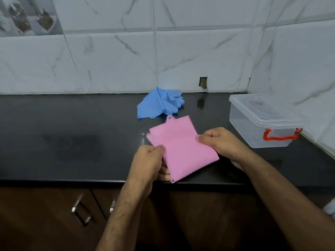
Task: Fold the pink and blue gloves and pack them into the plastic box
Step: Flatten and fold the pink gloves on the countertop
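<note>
The pink gloves [181,145] are held as a flat folded bundle just above the black counter's front edge. My left hand [148,158] pinches their left edge, fingers curled under the lower corner. My right hand [219,140] grips the right edge between thumb and fingers. The blue gloves [160,104] lie loose on the counter behind, fingers pointing right, close to the wall. The clear plastic box [261,124] with a red handle stands at the right with its lid on.
The black counter [72,134] runs to a tiled wall at the back and on the right. A small hole [203,82] shows in the wall tiles. Brown cabinet doors with metal handles [81,212] are below the counter edge.
</note>
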A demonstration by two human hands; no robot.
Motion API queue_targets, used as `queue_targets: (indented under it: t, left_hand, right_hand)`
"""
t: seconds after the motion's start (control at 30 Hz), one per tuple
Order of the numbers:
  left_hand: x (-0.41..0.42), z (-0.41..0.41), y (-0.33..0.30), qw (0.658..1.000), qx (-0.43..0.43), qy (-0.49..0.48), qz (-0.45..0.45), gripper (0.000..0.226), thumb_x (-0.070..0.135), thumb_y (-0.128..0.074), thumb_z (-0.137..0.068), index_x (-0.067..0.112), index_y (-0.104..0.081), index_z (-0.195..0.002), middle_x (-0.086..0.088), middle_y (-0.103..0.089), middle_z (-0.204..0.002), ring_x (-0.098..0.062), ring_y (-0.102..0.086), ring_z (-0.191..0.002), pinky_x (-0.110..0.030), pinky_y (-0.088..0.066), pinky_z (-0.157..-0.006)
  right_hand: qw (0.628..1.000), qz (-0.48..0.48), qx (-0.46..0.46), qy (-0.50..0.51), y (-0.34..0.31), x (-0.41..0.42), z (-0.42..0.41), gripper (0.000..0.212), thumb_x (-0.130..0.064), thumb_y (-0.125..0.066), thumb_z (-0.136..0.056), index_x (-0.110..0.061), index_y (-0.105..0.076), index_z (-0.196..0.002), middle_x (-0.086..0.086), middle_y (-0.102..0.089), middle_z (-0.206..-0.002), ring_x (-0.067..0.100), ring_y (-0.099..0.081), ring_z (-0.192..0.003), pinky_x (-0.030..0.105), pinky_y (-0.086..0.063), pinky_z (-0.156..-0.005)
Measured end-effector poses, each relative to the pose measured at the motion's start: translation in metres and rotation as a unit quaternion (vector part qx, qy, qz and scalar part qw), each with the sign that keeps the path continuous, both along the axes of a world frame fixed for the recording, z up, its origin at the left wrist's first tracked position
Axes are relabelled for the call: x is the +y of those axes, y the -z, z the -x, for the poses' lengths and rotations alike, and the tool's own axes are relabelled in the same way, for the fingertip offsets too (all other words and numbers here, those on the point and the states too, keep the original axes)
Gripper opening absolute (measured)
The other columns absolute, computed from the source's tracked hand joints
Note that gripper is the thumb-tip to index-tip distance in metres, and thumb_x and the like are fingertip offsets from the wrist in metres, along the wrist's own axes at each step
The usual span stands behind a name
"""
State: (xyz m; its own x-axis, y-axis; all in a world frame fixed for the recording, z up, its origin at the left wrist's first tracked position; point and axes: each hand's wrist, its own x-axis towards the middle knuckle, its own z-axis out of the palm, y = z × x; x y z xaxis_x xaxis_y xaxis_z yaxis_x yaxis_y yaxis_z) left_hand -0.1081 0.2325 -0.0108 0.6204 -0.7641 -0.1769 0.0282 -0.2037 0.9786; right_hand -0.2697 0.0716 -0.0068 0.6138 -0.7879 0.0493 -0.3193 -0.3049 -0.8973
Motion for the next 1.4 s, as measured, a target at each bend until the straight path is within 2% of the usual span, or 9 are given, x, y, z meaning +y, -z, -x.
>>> queue_targets:
  t: [0.23,0.33,0.5,0.57,0.67,0.9,1.1,1.23,1.4]
  left_hand:
    - [0.000,0.002,-0.001,1.000,0.028,0.003,0.011,0.040,0.023,-0.049,-0.107,0.005,-0.054,-0.071,-0.009,-0.064,-0.050,-0.024,-0.066,-0.042,-0.030,-0.055,-0.043]
    - [0.000,0.003,0.001,1.000,0.012,-0.012,0.017,0.044,0.033,-0.055,-0.105,0.004,-0.059,-0.072,-0.009,-0.065,-0.051,-0.022,-0.065,-0.042,-0.031,-0.057,-0.044]
    - [0.010,0.015,0.009,0.993,-0.064,-0.077,0.063,0.048,0.047,-0.062,-0.098,0.002,-0.067,-0.082,-0.006,-0.069,-0.054,-0.022,-0.069,-0.045,-0.037,-0.062,-0.050]
    - [0.021,0.026,0.020,0.979,-0.134,-0.108,0.107,0.032,0.050,-0.069,-0.092,0.023,-0.062,-0.108,0.002,-0.073,-0.064,-0.014,-0.073,-0.055,-0.035,-0.063,-0.061]
    - [0.035,0.038,0.039,0.960,-0.181,-0.111,0.180,0.068,0.036,-0.082,-0.083,0.041,-0.038,-0.135,0.011,-0.072,-0.081,-0.007,-0.070,-0.066,-0.014,-0.054,-0.065]
    - [0.045,0.045,0.047,0.912,-0.371,-0.006,0.175,0.060,0.034,-0.086,-0.080,0.034,-0.059,-0.134,0.018,-0.030,-0.138,-0.012,-0.058,-0.112,-0.009,-0.050,-0.089]
    - [0.047,0.041,0.043,0.906,-0.395,0.044,0.143,0.043,0.028,-0.082,-0.085,0.021,-0.073,-0.126,0.012,-0.044,-0.146,-0.001,-0.053,-0.116,-0.001,-0.042,-0.093]
    - [0.047,0.040,0.041,0.912,-0.386,0.046,0.130,0.043,0.026,-0.081,-0.087,0.018,-0.072,-0.128,0.014,-0.054,-0.138,-0.005,-0.059,-0.114,0.003,-0.038,-0.091]
    - [0.044,0.038,0.041,0.918,-0.375,0.038,0.122,0.046,0.025,-0.084,-0.083,0.016,-0.073,-0.126,0.013,-0.058,-0.135,-0.008,-0.063,-0.108,-0.002,-0.042,-0.092]
  right_hand:
    - [0.999,-0.023,-0.027,-0.004,0.001,0.002,0.003,0.050,-0.038,-0.068,-0.093,0.005,-0.052,-0.072,0.011,-0.049,-0.069,0.023,-0.039,-0.065,0.035,-0.029,-0.066]
    - [0.999,-0.010,-0.034,0.009,0.003,0.004,0.003,0.044,-0.036,-0.067,-0.094,-0.008,-0.054,-0.064,0.007,-0.050,-0.064,0.020,-0.041,-0.060,0.033,-0.030,-0.066]
    - [0.999,0.031,-0.029,0.009,0.005,0.005,0.003,0.050,-0.038,-0.064,-0.096,0.007,-0.056,-0.076,0.009,-0.054,-0.067,0.021,-0.044,-0.063,0.035,-0.034,-0.067]
    - [0.999,0.045,-0.028,0.006,0.005,0.005,0.002,0.049,-0.041,-0.065,-0.096,0.003,-0.058,-0.075,0.008,-0.053,-0.066,0.020,-0.044,-0.063,0.035,-0.034,-0.067]
    - [0.998,0.055,-0.030,0.011,0.007,0.003,0.002,0.048,-0.043,-0.066,-0.094,-0.001,-0.061,-0.072,0.009,-0.054,-0.066,0.020,-0.045,-0.062,0.035,-0.035,-0.067]
    - [0.997,0.065,-0.034,0.018,0.009,0.004,0.002,0.050,-0.049,-0.068,-0.091,-0.002,-0.063,-0.073,0.009,-0.055,-0.064,0.019,-0.044,-0.060,0.034,-0.034,-0.066]
    - [0.994,0.096,-0.029,0.046,0.009,0.008,0.004,0.041,-0.046,-0.070,-0.090,-0.008,-0.068,-0.074,0.011,-0.059,-0.065,0.018,-0.047,-0.061,0.033,-0.038,-0.065]
    - [0.966,0.242,-0.008,0.095,0.010,0.020,0.010,0.019,-0.039,-0.069,-0.093,-0.021,-0.071,-0.097,-0.002,-0.066,-0.094,0.006,-0.059,-0.076,0.023,-0.045,-0.073]
    - [0.839,0.541,0.047,0.029,0.006,0.055,0.011,0.034,-0.035,-0.048,-0.103,-0.016,-0.066,-0.124,-0.001,-0.061,-0.129,0.020,-0.057,-0.121,0.041,-0.047,-0.093]
